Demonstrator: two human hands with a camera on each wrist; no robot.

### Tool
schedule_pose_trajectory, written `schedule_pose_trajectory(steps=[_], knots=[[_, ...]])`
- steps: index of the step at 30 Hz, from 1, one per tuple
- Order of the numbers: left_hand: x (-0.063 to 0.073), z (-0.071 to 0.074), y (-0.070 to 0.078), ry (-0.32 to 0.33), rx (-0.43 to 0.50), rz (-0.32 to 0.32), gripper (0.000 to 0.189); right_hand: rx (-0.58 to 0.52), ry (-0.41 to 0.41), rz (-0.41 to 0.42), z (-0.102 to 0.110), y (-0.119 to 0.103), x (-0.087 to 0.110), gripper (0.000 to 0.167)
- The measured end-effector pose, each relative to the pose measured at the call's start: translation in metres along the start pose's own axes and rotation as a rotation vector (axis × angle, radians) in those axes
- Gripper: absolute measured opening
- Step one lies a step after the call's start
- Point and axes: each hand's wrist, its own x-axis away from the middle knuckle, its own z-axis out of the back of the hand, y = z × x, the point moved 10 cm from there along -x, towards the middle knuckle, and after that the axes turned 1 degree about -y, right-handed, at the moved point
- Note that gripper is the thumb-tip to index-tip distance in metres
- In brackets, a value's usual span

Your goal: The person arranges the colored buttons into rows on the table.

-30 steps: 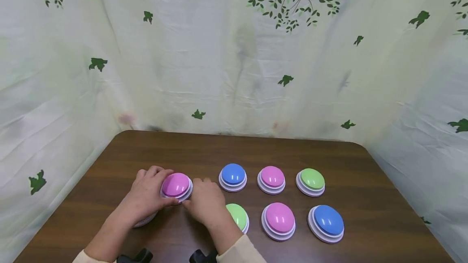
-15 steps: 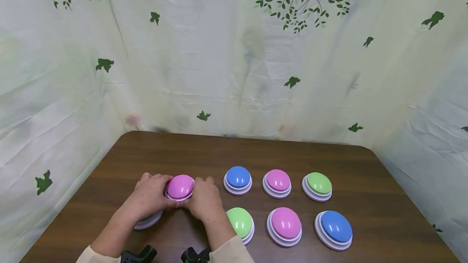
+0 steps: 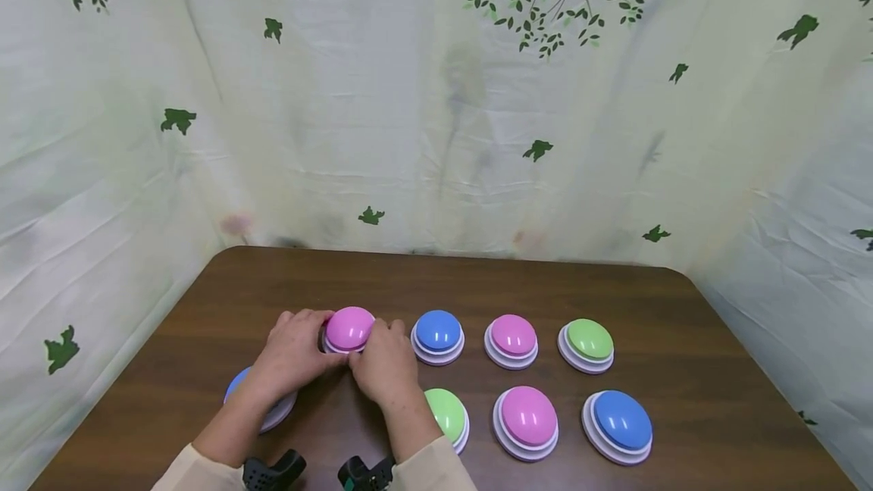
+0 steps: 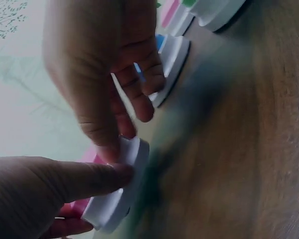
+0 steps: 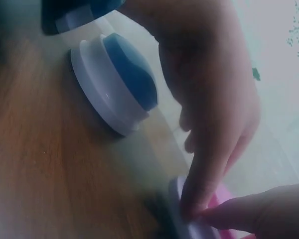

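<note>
Both hands hold a pink dome push button (image 3: pixel 349 326) on a white round base, at the left end of the back row. My left hand (image 3: pixel 293 351) grips its left side, the thumb along the near side of the base. On the right side my right hand (image 3: pixel 387 362) pinches the base, its thumb close to the left thumb. In the left wrist view the white base (image 4: pixel 112 209) shows between the two hands; whether it touches the table cannot be told. A blue button (image 3: pixel 239 381) is partly hidden behind my left forearm.
On the brown table (image 3: pixel 327 271) a blue button (image 3: pixel 438 330), a pink one (image 3: pixel 513 335) and a green one (image 3: pixel 589 339) continue the back row. Nearer stand green (image 3: pixel 446 413), pink (image 3: pixel 528 415) and blue (image 3: pixel 622 420) buttons. A leaf-print curtain (image 3: pixel 409 97) surrounds the table.
Both hands have moved the pink button away from the person and to the right, nearer the back-row blue button. More of the blue button by the left forearm now shows.
</note>
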Motion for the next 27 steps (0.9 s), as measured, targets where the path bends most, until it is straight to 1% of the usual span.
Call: schedule_pose_trajectory(steps=[3, 6, 11, 15, 17, 22, 27], knots=[[0.000, -0.006, -0.002, -0.028, -0.002, 0.041, 0.071, 0.028, -0.003, 0.002, -0.001, 0.000, 0.001, 0.051], [0.000, -0.007, -0.002, -0.027, -0.014, 0.057, 0.070, 0.042, 0.005, 0.016, 0.001, -0.001, 0.003, 0.051], [0.001, -0.005, 0.005, 0.030, -0.030, 0.042, 0.062, 0.068, 0.029, 0.032, 0.005, -0.001, 0.003, 0.044], [0.000, -0.006, 0.010, 0.087, -0.043, 0.026, 0.055, 0.072, 0.026, 0.025, 0.009, 0.001, 0.002, 0.040], [0.000, -0.007, 0.012, 0.096, -0.049, 0.026, 0.054, 0.080, 0.030, 0.032, 0.012, 0.001, 0.003, 0.040], [-0.001, -0.009, 0.012, 0.075, -0.043, 0.038, 0.059, 0.093, 0.030, 0.031, 0.015, 0.002, 0.003, 0.038], [0.000, -0.010, 0.007, 0.051, -0.029, 0.063, 0.063, 0.079, 0.037, 0.042, 0.014, 0.001, 0.003, 0.034]])
